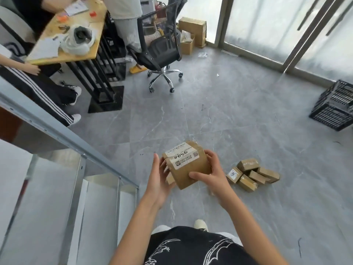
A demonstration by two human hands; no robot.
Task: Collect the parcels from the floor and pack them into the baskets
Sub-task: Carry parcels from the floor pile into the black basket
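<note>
Overhead, grey tiled floor [238, 115] fills view. Wooden tabletop [80, 35] upper left, black office chair [162, 46] beside it. Black slatted basket [334, 106] at right edge, well apart from parcels. Cluster of small brown parcels [253, 174] on floor, right of hands. Labelled cardboard parcel [188, 165] held above floor, tilted. Left hand [159, 180] grips its left side; right hand [212, 174] clasps right side, thumb on top face.
</note>
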